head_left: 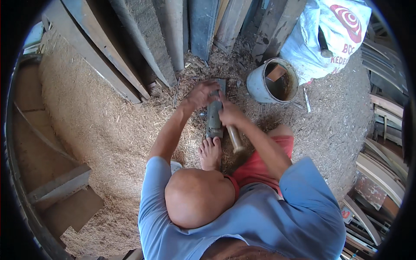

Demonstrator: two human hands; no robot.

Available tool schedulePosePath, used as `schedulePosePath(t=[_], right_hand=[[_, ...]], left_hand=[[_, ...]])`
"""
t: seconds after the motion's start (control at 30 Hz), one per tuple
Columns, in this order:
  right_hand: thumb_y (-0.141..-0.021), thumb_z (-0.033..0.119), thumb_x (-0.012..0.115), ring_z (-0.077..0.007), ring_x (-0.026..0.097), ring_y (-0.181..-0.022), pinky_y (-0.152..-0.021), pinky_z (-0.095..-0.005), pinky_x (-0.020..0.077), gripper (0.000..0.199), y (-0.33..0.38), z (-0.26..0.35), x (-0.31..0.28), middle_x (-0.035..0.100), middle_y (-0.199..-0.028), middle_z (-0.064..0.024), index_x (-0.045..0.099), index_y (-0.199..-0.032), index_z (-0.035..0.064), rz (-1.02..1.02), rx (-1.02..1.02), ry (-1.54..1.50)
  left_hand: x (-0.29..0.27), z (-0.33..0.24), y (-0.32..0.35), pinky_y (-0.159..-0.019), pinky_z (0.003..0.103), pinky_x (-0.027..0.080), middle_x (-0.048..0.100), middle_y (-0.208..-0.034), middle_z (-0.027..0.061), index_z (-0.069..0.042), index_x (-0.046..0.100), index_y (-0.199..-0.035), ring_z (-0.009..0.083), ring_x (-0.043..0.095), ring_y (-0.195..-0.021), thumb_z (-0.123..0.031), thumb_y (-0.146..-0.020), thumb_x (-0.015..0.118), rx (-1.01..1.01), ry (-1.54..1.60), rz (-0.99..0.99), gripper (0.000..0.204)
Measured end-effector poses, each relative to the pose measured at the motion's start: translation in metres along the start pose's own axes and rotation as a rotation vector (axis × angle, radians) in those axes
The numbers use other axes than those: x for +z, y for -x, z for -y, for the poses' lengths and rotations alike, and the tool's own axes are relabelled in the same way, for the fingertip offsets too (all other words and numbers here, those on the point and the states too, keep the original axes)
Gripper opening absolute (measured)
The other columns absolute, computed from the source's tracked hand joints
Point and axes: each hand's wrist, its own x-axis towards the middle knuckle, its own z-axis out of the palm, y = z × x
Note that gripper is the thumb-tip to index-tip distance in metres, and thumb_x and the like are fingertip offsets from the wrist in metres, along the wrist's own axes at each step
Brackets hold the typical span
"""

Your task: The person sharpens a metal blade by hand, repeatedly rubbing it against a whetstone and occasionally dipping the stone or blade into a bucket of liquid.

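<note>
In the head view, two containers are to the right of the right grip [232,114] and farther from the person. The nearer one is a round whitish bucket [255,86]. In it there is dark, brownish liquid, and an orange-brown block [276,73] leans inside, partly above this liquid. Just behind the bucket, farther from the right grip, there is a large white sack [305,37] with a red printed mark. What is in the sack, I cannot see. A dark tool [323,42] lies against its front.

The right grip is closed around a wooden handle [235,138]. This handle comes out from under the palm toward the person, and its thick end is beside the long block. The index finger is stretched forward, toward the left grip [203,94].

The left grip is bent over the far part of a long grey-green block [214,113], with the fingers close to the right index finger. The fingers are a little blurred, so I cannot tell how far open they are, or whether they hold something.

The long block lies on the ground [130,125], below the left grip and just left of the right grip. At its near end, a bare foot [210,152] is placed with the toes against it. Beyond the left grip, several boards [141,39] stand side by side.
</note>
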Motion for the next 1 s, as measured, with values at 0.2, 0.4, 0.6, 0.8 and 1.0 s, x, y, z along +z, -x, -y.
schedulePosePath(t=[0.2,0.4,0.6,0.8,1.0], right_hand=[[-0.093,0.011,0.052,-0.0490,0.070,-0.078,-0.080,-0.0548,0.0561,0.089,0.065,-0.039,0.045,0.068,-0.100,-0.0361,-0.004,-0.163,0.0048,0.014,-0.012,-0.005],[-0.090,0.012,0.056,-0.0489,0.070,-0.086,-0.085,-0.0532,0.0560,0.095,0.040,-0.014,0.036,0.069,-0.101,-0.0360,-0.005,-0.163,0.0063,-0.002,0.040,0.159],[-0.091,0.004,0.050,-0.0294,0.071,-0.061,-0.061,-0.0423,0.0593,0.085,0.009,0.002,-0.001,0.070,-0.115,-0.0266,0.008,-0.164,0.0106,0.106,0.147,-0.114],[-0.092,0.012,0.055,-0.0553,0.067,-0.088,-0.084,-0.0614,0.0530,0.095,0.090,-0.032,0.067,0.066,-0.102,-0.0408,-0.008,-0.162,0.0074,-0.027,-0.021,-0.086],[-0.090,0.004,0.050,-0.0492,0.070,-0.083,-0.082,-0.0572,0.0557,0.084,-0.009,0.008,-0.007,0.065,-0.121,-0.0342,0.007,-0.162,0.0008,0.061,0.068,-0.055]], left_hand=[[0.051,-0.051,0.075,-0.113,0.050,0.037,0.067,-0.136,0.0054,-0.016,0.070,-0.125,0.0216,0.058,-0.134,-0.034,-0.076,0.084,0.093,0.060,-0.074,0.054],[0.027,-0.020,0.040,-0.121,0.055,0.023,0.064,-0.141,0.0046,-0.018,0.070,-0.127,0.0191,0.056,-0.136,-0.040,-0.079,0.082,0.086,-0.070,-0.070,0.054],[0.004,-0.009,0.013,-0.116,0.053,0.029,0.064,-0.142,0.0049,-0.018,0.070,-0.126,0.0201,0.057,-0.134,-0.042,-0.083,0.080,-0.016,0.036,0.033,0.050],[0.057,-0.057,0.095,-0.112,0.052,0.031,0.066,-0.138,0.0056,-0.018,0.069,-0.127,0.0189,0.059,-0.131,-0.041,-0.079,0.082,0.045,0.076,-0.051,0.054],[-0.008,0.001,-0.004,-0.117,0.047,0.032,0.065,-0.141,0.0039,-0.017,0.068,-0.130,0.0176,0.058,-0.133,-0.035,-0.077,0.086,-0.148,0.023,0.098,0.059]])
